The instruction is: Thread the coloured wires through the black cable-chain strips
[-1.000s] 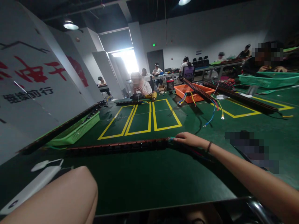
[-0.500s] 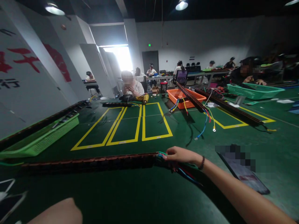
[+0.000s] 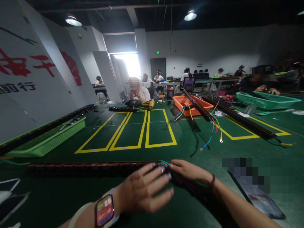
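In front of me a long dark brown slotted strip (image 3: 95, 165) lies across the green table. Green, blue and red wires (image 3: 164, 163) come out of its right end. My right hand (image 3: 187, 169), with a beaded bracelet on the wrist, is closed around these wires just past the strip's end. My left hand (image 3: 147, 186), wearing a smartwatch (image 3: 105, 209), reaches over the strip's right end. Its fingers are stretched out and apart, close to the wires; whether the fingertips touch them I cannot tell.
A phone (image 3: 258, 193) lies at the right. Left stands a light green basket (image 3: 57, 139) with another strip across it. Farther off are an orange basket (image 3: 194, 110) with a strip, a teal basket (image 3: 268, 101), and yellow tape outlines (image 3: 161, 145). Several people sit beyond.
My left hand has come up from the lower left to the strip's right end, fingers spreading. The right hand keeps its hold on the wires. The view has shifted slightly.
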`<state>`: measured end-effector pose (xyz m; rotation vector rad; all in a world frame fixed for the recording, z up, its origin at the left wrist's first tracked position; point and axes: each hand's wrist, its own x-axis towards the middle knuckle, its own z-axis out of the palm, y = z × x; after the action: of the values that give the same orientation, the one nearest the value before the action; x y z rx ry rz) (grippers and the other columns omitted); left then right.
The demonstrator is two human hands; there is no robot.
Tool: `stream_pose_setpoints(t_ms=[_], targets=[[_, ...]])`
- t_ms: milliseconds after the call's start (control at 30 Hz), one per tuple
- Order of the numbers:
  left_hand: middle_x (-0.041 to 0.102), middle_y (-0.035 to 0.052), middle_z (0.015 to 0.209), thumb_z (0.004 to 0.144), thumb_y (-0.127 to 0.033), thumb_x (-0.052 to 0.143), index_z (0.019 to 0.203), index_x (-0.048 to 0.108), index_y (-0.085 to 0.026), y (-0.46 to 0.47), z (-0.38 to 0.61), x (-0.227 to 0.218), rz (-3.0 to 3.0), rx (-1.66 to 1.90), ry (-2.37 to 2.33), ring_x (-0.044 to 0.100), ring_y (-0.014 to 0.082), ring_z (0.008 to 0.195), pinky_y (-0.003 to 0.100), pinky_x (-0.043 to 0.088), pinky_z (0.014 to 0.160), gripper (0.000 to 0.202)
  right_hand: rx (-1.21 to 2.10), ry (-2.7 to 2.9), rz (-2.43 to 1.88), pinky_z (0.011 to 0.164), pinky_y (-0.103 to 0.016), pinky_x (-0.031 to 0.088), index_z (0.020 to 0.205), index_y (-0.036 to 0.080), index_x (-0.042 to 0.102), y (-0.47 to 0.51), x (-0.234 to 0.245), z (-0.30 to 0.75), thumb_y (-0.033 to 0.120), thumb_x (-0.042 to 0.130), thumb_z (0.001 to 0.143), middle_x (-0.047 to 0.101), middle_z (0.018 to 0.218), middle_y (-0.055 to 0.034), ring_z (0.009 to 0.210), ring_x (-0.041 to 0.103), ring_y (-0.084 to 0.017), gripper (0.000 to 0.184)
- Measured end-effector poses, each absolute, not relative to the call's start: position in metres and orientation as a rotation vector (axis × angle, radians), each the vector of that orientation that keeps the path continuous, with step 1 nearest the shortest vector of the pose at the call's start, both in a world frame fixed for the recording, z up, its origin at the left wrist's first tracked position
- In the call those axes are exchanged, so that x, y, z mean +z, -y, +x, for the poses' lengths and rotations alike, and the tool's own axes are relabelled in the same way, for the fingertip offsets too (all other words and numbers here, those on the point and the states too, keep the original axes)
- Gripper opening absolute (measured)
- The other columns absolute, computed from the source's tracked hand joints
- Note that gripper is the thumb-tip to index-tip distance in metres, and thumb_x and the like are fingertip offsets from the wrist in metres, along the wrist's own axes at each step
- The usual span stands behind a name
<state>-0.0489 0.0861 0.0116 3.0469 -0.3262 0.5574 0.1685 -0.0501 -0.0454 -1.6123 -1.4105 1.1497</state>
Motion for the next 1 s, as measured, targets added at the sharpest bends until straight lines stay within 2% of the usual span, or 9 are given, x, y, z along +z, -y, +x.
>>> stream_pose_setpoints(t_ms=[67, 167, 267, 367, 467, 633, 833, 1000], targets=[[0.034, 0.0029, 0.142, 0.085, -0.046, 0.047, 0.14, 0.015, -0.039, -0.1, -0.044, 0.009, 3.046, 0.559, 0.174, 0.032, 0.0221, 0.131, 0.047, 0.03, 0.109, 0.064, 1.176, 1.397, -1.603, 0.051, -0.02, 0.042, 0.087, 0.016, 0.049, 0.05, -0.044, 0.168, 0.057, 0.037, 0.09, 0.051, 0.071, 0.0005, 0.059, 0.05, -0.01, 0.043], [0.027, 0.008, 0.146, 0.079, -0.062, 0.046, 0.142, 0.018, -0.028, -0.125, -0.039, 0.002, 3.014, 0.332, -0.095, 0.027, 0.0266, 0.133, 0.048, 0.028, 0.109, 0.078, 1.226, 1.385, -1.607, 0.048, -0.019, 0.041, 0.087, 0.016, 0.05, 0.05, -0.043, 0.167, 0.061, 0.041, 0.087, 0.047, 0.069, 0.0014, 0.055, 0.046, -0.009, 0.046], [0.031, 0.007, 0.145, 0.073, -0.07, 0.046, 0.141, 0.023, -0.026, -0.142, -0.039, -0.008, 2.948, 0.111, -0.14, 0.029, 0.0259, 0.132, 0.045, 0.026, 0.11, 0.084, 1.219, 1.426, -1.616, 0.046, -0.018, 0.038, 0.086, 0.015, 0.052, 0.049, -0.041, 0.169, 0.062, 0.046, 0.083, 0.046, 0.067, 0.0017, 0.054, 0.043, -0.008, 0.047], [0.035, 0.008, 0.142, 0.073, -0.072, 0.043, 0.14, 0.028, -0.024, -0.145, -0.04, -0.013, 2.912, 0.033, -0.179, 0.033, 0.0257, 0.13, 0.044, 0.026, 0.109, 0.084, 1.275, 1.516, -1.72, 0.045, -0.018, 0.038, 0.085, 0.013, 0.056, 0.047, -0.035, 0.173, 0.064, 0.046, 0.082, 0.049, 0.066, 0.0005, 0.052, 0.045, -0.008, 0.052], [0.034, 0.0079, 0.143, 0.074, -0.073, 0.038, 0.139, 0.033, -0.022, -0.141, -0.041, -0.016, 2.916, -0.049, -0.187, 0.032, 0.0263, 0.131, 0.045, 0.025, 0.109, 0.082, 1.387, 1.587, -1.866, 0.047, -0.02, 0.04, 0.084, 0.012, 0.06, 0.043, -0.025, 0.175, 0.066, 0.046, 0.081, 0.055, 0.068, -0.0019, 0.053, 0.05, -0.01, 0.056], [0.032, 0.0074, 0.144, 0.073, -0.075, 0.037, 0.136, 0.038, -0.022, -0.141, -0.041, -0.024, 2.937, -0.058, -0.134, 0.031, 0.0237, 0.132, 0.042, 0.021, 0.111, 0.082, 1.513, 1.588, -2.011, 0.05, -0.025, 0.046, 0.074, 0.012, 0.057, 0.032, -0.014, 0.176, 0.066, 0.049, 0.078, 0.059, 0.065, -0.0037, 0.051, 0.054, -0.012, 0.055], [0.029, 0.0086, 0.145, 0.073, -0.076, 0.037, 0.14, 0.029, -0.02, -0.144, -0.04, -0.031, 2.925, -0.005, -0.149, 0.029, 0.0234, 0.133, 0.041, 0.021, 0.112, 0.088, 1.311, 1.728, -2.28, 0.048, -0.023, 0.043, 0.066, 0.012, 0.056, 0.023, 0.008, 0.166, 0.056, 0.047, 0.084, 0.059, 0.06, -0.0039, 0.046, 0.054, -0.012, 0.048], [0.031, 0.0083, 0.145, 0.071, -0.077, 0.037, 0.142, 0.026, -0.022, -0.142, -0.041, -0.028, 2.904, -0.039, -0.17, 0.031, 0.0248, 0.132, 0.041, 0.024, 0.11, 0.09, 1.219, 1.886, -2.491, 0.049, -0.025, 0.04, 0.054, 0.012, 0.055, 0.015, 0.032, 0.15, 0.052, 0.044, 0.087, 0.058, 0.056, -0.0074, 0.044, 0.051, -0.013, 0.054]])
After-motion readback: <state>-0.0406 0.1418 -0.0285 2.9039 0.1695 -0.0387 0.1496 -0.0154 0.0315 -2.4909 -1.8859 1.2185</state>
